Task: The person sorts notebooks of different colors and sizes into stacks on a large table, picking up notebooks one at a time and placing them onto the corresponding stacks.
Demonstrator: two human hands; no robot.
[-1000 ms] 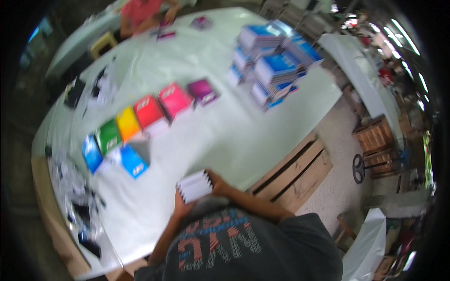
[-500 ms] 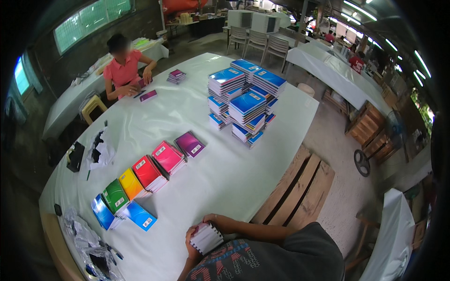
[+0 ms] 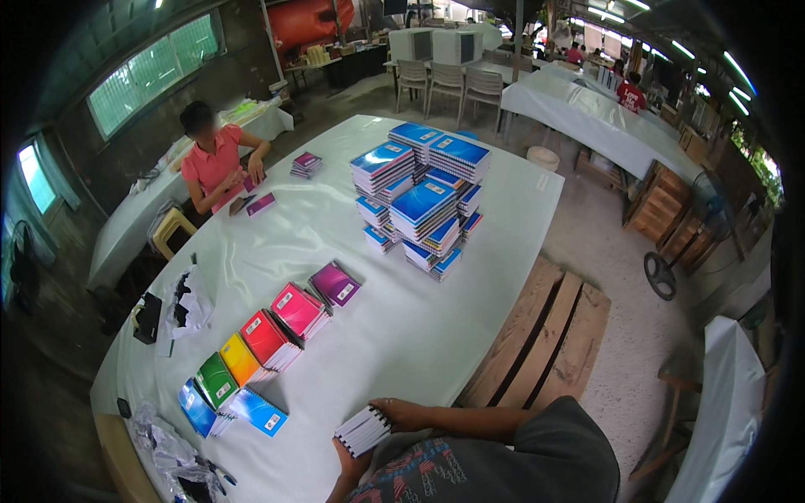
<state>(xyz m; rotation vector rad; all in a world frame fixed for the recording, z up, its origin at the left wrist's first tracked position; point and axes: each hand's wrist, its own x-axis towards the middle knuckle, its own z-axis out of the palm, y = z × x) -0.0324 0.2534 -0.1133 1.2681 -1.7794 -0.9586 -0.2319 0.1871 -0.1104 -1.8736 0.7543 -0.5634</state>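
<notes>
Small stack of notebooks (image 3: pixel 363 430) at six o'clock, over the white table (image 3: pixel 394 335) edge. Right hand (image 3: pixel 401 412) gripping its top; left hand (image 3: pixel 350 460) cupping beneath, fingers mostly hidden. Row of coloured notebooks (image 3: pixel 268 339) toward nine o'clock. Tall blue piles (image 3: pixel 423 201) at twelve o'clock.

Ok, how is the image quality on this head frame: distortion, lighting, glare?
Head view: strong fisheye, the white table edge bows and the corners go black; even daylight, soft sheen on the tablecloth, bright window; the notebooks in both hands look reasonably sharp.
</notes>
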